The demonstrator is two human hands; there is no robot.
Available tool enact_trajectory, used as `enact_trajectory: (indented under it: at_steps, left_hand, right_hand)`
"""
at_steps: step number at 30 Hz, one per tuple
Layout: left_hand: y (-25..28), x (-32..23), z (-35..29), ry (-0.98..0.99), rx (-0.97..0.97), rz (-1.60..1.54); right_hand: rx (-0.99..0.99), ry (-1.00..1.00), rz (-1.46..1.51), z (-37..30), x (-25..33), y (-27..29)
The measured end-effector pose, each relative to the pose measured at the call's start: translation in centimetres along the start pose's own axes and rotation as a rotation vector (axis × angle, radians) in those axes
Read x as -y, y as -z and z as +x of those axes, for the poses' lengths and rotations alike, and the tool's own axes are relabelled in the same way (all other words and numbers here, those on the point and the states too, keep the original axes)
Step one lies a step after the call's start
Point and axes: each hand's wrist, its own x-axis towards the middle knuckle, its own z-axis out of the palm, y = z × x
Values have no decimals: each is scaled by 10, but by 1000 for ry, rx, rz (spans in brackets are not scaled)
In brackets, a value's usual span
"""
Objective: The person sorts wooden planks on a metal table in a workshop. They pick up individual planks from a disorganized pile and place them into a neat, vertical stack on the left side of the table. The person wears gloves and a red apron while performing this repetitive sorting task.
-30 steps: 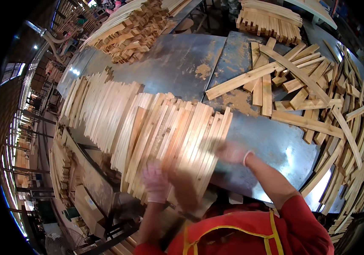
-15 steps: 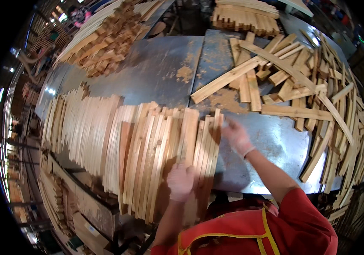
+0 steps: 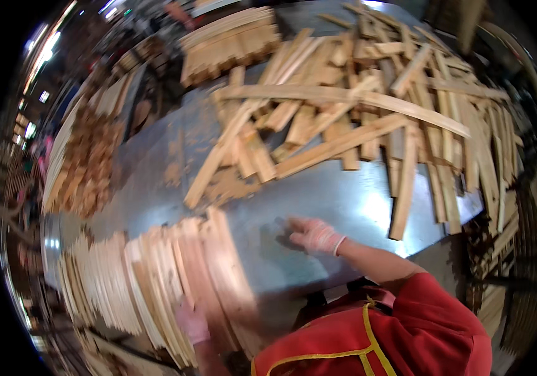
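Note:
A row of light wooden strips point(image 3: 156, 263) lies side by side on the metal tabletop point(image 3: 281, 219), their near ends over its front edge. My left hand point(image 3: 192, 321), in a pale glove, rests against the near part of these strips; motion smears its fingers. My right hand point(image 3: 314, 235), gloved too, hovers over bare metal just right of the row. Its fingers reach out leftward with nothing in them. Beyond it lies a jumbled heap of wooden slats point(image 3: 344, 119), several crossing one another.
A neat stack of strips point(image 3: 231, 44) stands at the back. Another stack of wood pieces point(image 3: 87, 163) sits at the far left, end faces showing. Sawdust point(image 3: 218, 188) is scattered near the heap. More slats point(image 3: 500, 156) crowd the right side.
The view has swung right, shifting the row leftward in the picture. My right hand has come away from the row's right end to over bare metal. My left hand stays at the strips.

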Motion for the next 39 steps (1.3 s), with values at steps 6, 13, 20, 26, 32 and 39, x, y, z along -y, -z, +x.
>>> enact_trajectory:
  at_steps: [6, 13, 20, 26, 32, 39]
  left_hand:
    - [-5, -43, -14, 197, -3, 321]
    - [-2, -262, -45, -381, 103, -106]
    - [-1, -414, -97, -606, 652, -78]
    - [-33, -325, -82, -289, 600, -271]
    - [-46, -191, -65, -199, 128, 174]
    - [-13, -191, -65, -114, 41, -12]
  right_hand:
    - [-1184, -179, -751, -72, -104, 251]
    - [-914, -150, 849, -108, -163, 180]
    - [272, -26, 38, -181, -121, 71]
    - [-130, -142, 340, -151, -107, 145]
    - [-185, -241, 91, -109, -69, 148]
    - [-470, -31, -195, -28, -68, 227]
